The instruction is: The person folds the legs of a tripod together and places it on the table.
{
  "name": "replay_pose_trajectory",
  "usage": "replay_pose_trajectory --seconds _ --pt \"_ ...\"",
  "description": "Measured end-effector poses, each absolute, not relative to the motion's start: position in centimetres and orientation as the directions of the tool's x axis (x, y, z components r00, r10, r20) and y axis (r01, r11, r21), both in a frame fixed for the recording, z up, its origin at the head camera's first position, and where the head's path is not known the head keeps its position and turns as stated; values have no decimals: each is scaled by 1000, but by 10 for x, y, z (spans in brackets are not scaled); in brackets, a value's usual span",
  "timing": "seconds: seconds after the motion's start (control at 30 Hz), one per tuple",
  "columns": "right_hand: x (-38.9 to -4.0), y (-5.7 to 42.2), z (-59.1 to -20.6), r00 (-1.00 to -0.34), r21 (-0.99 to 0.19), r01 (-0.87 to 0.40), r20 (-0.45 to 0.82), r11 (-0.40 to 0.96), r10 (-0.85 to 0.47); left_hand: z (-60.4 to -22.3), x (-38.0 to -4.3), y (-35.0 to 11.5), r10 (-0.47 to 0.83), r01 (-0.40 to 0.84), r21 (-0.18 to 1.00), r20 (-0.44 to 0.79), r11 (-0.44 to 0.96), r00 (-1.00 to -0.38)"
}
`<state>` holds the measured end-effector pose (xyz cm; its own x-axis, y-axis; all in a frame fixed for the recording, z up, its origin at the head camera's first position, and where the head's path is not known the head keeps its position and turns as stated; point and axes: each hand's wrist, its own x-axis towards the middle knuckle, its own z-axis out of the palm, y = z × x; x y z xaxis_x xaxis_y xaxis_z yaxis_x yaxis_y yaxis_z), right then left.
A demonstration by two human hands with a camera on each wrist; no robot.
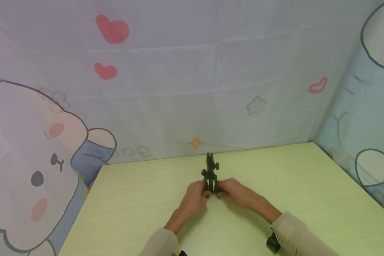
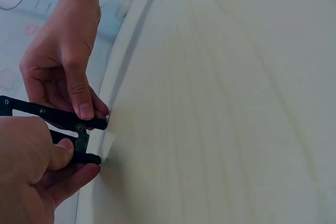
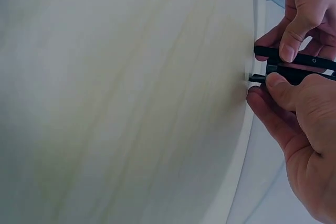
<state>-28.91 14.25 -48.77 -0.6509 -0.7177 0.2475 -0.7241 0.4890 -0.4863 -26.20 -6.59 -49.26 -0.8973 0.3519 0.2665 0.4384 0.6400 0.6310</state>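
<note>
A small black tripod [image 1: 210,174] with side knobs stands near the far edge of the table, its legs close together. My left hand [image 1: 193,199] pinches one leg between thumb and fingers, and my right hand [image 1: 236,193] pinches another from the opposite side. In the left wrist view, the tripod legs [image 2: 58,115] show a short hinged strut joining them, with a small gap between their tips. From the right wrist, the left thumb is seen lying on the upper leg [image 3: 302,57], while the right thumb presses the lower part. The tripod's top is outside both wrist views.
The pale yellow table [image 1: 134,206] extends to both sides of the hands. Behind it hangs a printed cloth wall [image 1: 179,117], with cartoon panels at left and right. A black wrist device [image 1: 273,243] sits below the right sleeve.
</note>
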Motion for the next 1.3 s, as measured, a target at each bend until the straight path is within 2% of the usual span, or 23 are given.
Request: replay_pose_trajectory --seconds 0.37,0.57,0.93,1.3 --pt "-290 142 -486 -607 -411 -774 264 482 -750 -492 -264 -67 367 426 653 235 626 -900" --pt "-293 144 -487 -586 -357 -798 268 486 -765 -492 -264 -69 386 450 628 246 635 -889" --pt "-299 147 -498 -617 -561 -731 303 388 -726 -496 -268 -72 412 501 657 301 564 -860" --pt "-286 143 -494 -586 -594 -739 335 318 -738 -505 -272 -78 366 504 700 355 505 -860"
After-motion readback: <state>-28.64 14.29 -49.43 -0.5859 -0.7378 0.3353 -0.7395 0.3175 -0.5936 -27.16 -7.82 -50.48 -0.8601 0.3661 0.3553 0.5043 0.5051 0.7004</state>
